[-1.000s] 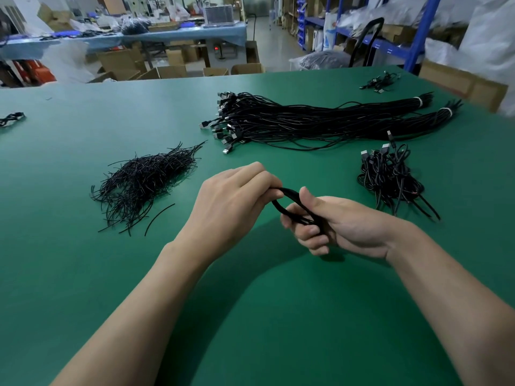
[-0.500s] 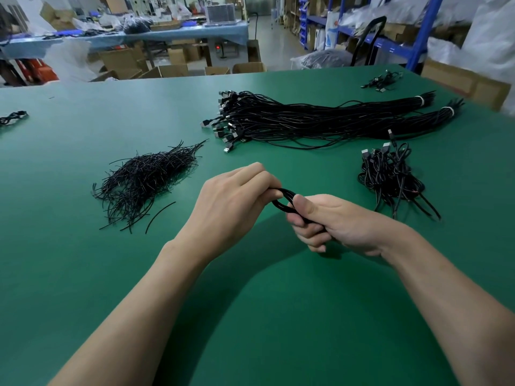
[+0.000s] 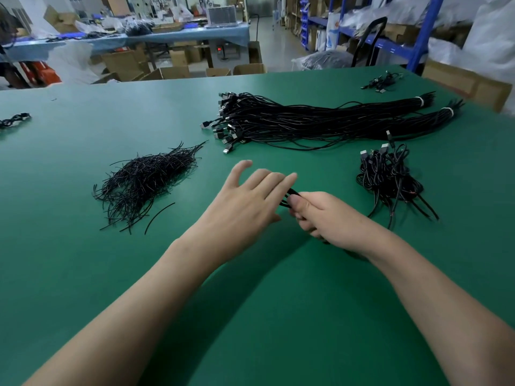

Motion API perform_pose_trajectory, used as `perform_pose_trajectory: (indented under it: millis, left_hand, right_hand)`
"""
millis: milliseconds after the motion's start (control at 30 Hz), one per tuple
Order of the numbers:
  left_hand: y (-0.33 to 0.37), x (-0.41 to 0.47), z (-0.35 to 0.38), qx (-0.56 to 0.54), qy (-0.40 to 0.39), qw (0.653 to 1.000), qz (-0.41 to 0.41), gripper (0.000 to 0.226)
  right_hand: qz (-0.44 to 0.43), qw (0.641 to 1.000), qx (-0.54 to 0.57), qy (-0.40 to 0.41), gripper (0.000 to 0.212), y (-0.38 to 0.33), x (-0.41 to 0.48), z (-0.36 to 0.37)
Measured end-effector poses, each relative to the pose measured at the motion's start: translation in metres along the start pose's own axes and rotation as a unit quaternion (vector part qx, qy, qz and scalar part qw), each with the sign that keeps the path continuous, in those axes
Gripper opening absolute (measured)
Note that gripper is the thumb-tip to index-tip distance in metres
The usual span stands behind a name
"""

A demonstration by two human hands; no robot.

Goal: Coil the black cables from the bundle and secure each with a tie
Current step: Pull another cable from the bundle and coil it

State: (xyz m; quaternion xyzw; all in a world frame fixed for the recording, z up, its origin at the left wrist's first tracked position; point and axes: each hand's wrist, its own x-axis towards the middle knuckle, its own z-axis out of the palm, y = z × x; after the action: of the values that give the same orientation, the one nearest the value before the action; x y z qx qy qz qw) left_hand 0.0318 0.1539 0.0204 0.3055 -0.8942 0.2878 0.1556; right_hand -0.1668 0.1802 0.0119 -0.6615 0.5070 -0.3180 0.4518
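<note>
Two bare hands are seen above the green table (image 3: 83, 274), close together near its middle. The left hand (image 3: 248, 201) is held palm down with its fingers straight and spread; nothing is gripped by it. Its fingertips reach the small loop of the coiled black cable (image 3: 289, 194) that sticks out of the right hand (image 3: 331, 218); whether the loop is actually touched cannot be told. The right hand is curled round that cable, with the thumb pressed down on top of the strands, and most of the coil is hidden inside the fist.

Beyond the hands, the long bundle of black cables (image 3: 306, 121) is laid across the table, its plug ends fanned out toward the left. At its far right end it is split into two bunches, each bound by a white band (image 3: 420, 101).

To the left of the hands, a loose pile of black ties (image 3: 145, 182) is spread on the table, and a single tie (image 3: 159, 218) is lying apart at its near edge. To the right, a heap of coiled cables (image 3: 390, 176) is gathered, well apart from the ties.

One small cable (image 3: 15, 119) is left at the far left edge, and another cable clump (image 3: 381, 82) is seen near the far right corner.
</note>
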Motion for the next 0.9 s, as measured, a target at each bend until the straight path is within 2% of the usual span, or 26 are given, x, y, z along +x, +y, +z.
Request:
perform_pose_trajectory:
  millis: [33,133,300,400,533,567,633,733,900]
  left_hand:
    - [0.001,-0.001,0.002,-0.007,0.013,1.000,0.011,0.070]
    - [0.000,-0.003,0.006,-0.045,0.066,0.996,0.042,0.037]
    - [-0.006,-0.001,0.006,-0.087,0.036,0.992,0.081,0.014]
    - [-0.010,-0.001,0.003,-0.110,0.010,0.991,0.081,0.015]
    - [-0.010,-0.004,0.000,-0.164,-0.045,0.985,0.041,0.045]
    - [-0.011,-0.004,0.000,-0.180,-0.043,0.982,0.033,0.046]
    - [-0.011,-0.006,0.002,-0.209,-0.034,0.977,0.011,0.040]
    - [-0.011,-0.009,0.005,-0.252,-0.073,0.964,-0.036,0.029]
    - [-0.014,-0.013,0.008,-0.343,-0.135,0.925,-0.088,0.032]
  right_hand:
    - [0.020,0.998,0.046,-0.024,0.041,-0.001,0.000,0.000]
    - [0.055,0.990,0.085,-0.097,0.042,0.000,-0.005,-0.001]
    - [0.072,0.983,0.082,-0.149,0.040,-0.001,-0.009,-0.008]
    - [0.069,0.985,0.054,-0.147,0.042,-0.004,-0.009,-0.005]
    - [0.026,0.994,-0.064,-0.089,0.044,-0.004,-0.008,-0.002]
    - [0.008,0.994,-0.084,-0.073,0.042,-0.004,-0.007,-0.003]
    - [-0.020,0.991,-0.117,-0.054,0.037,-0.004,-0.007,-0.004]
    - [-0.047,0.979,-0.194,-0.049,0.031,-0.008,-0.007,-0.005]
    - [-0.060,0.956,-0.286,-0.034,0.027,-0.011,-0.009,-0.002]
